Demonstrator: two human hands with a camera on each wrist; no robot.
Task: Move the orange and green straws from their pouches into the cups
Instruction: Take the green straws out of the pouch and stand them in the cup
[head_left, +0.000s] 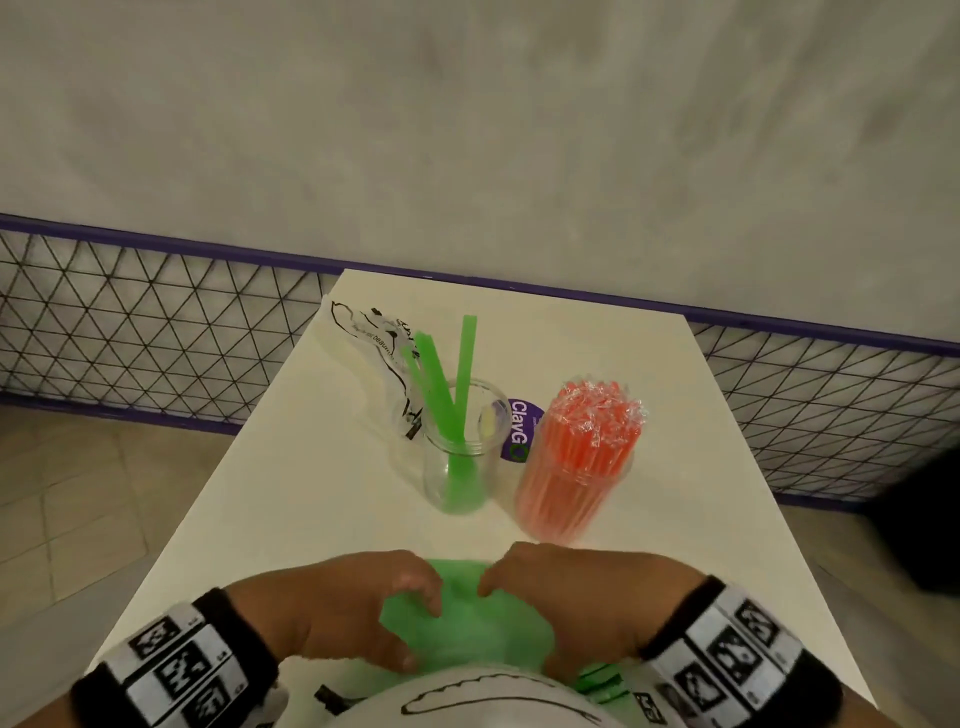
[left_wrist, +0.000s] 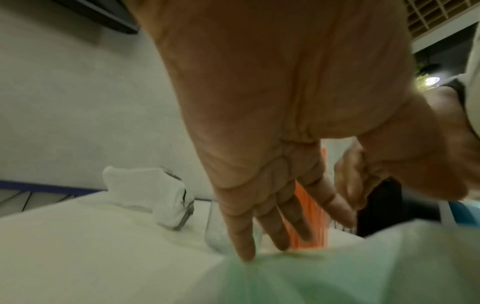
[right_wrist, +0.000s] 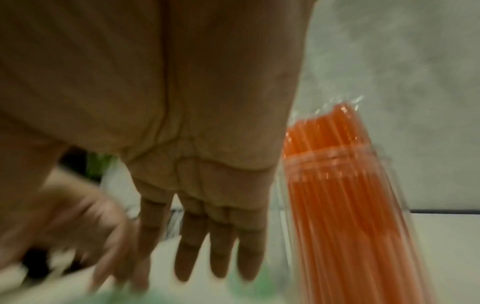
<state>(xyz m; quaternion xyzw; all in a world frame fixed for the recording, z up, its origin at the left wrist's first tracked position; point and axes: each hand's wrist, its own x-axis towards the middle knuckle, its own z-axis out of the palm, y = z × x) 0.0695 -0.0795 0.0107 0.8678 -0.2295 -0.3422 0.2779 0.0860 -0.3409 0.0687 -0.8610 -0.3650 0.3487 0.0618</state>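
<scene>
Fingers of both hands extended, pressing green straw pouch (head_left: 470, 618) flat on table; its long axis hidden.

left hand (head_left: 358, 608): palm down, fingers extended; right hand (head_left: 566, 603): palm down, fingers extended; hands near together
</scene>
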